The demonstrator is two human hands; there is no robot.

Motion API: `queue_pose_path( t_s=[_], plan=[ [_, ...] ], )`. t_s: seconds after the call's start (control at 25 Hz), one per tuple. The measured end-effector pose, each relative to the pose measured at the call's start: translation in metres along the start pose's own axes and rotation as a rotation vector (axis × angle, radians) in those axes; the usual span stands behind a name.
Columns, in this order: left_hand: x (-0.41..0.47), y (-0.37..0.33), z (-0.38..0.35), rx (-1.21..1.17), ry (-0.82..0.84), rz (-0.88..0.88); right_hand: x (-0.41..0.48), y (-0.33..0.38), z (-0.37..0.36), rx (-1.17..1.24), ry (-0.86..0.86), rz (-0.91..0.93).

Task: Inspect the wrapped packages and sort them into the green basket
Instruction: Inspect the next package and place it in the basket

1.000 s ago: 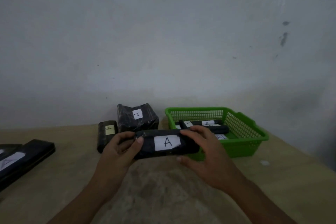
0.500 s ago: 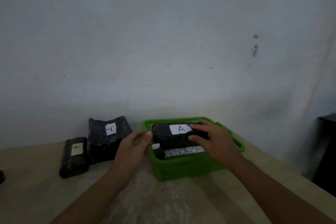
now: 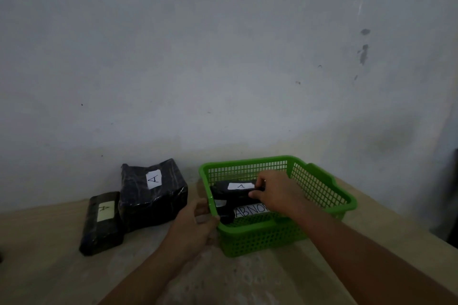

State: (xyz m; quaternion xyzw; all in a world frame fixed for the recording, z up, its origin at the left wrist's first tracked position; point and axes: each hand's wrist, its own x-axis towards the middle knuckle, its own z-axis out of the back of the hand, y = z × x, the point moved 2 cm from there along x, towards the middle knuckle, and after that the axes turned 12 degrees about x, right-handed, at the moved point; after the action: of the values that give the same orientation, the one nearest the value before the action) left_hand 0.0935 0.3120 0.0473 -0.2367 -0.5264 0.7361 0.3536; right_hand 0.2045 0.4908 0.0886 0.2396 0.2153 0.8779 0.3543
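**Head view: package lowered into the basket, right hand on it**

Head view showed the right hand [image 3: 276, 193] inside the green basket [image 3: 319, 181], fingers curled onto the right end of the black package [image 3: 234, 189], which lay on the other parcels there with its long axis running from 9 to 3 o'clock; the grip looked closed on it, though the far fingers were hidden. The left hand [image 3: 195, 224] was off the package, thumb and fingers clasped on the basket's left rim at about 9 o'clock of the package. The package was in the basket, so the right hand was the nearer one, and its release was probably all that remained for this item. Half a second before, both hands held the package above the rim; since then it had dropped inside and the left hand had moved to the rim. At 9 o'clock of the basket sat the large parcel [image 3: 153, 193] and the small parcel [image 3: 102, 223], both unsorted.
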Motion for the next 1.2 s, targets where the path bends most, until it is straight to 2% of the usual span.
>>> queue_pose_path(
  t_s=[0.2,0.44,0.84,1.12,1.2],
  plan=[
    [0.002,0.004,0.001,-0.032,0.031,0.001,0.004,-0.024,0.011,0.082,0.17,0.011],
    [0.0,0.006,-0.001,-0.082,0.035,0.006,-0.007,-0.043,0.024,0.057,0.389,0.019],
    [0.002,0.008,-0.001,-0.071,0.017,-0.013,0.007,-0.03,0.006,-0.093,0.549,-0.115],
    [0.002,0.008,0.0,-0.076,0.021,-0.01,0.015,-0.042,0.02,-0.071,0.608,-0.105],
    [0.003,0.008,0.0,-0.09,0.03,-0.009,0.016,-0.049,0.03,0.005,0.595,-0.11]
  ],
)
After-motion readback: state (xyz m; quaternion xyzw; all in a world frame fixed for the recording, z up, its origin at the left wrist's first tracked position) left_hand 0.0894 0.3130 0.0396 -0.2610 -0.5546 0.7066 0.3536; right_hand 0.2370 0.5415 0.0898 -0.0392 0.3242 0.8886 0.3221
